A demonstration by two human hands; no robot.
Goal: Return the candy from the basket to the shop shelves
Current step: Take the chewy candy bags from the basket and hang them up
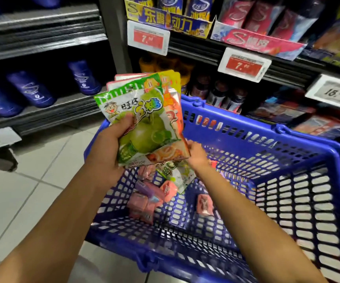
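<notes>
Held fanned above the blue basket (287,152): candy packets (144,123), gripped by left hand (107,152), lower corner pinched by right hand (195,154). Probably light, soft, slippery; better gripped by flat edges.

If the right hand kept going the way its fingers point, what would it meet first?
The right hand points up-left at the lower edge of the fanned candy packets held by the left hand. It seems to touch their bottom corner already, though depth is unclear.
</notes>
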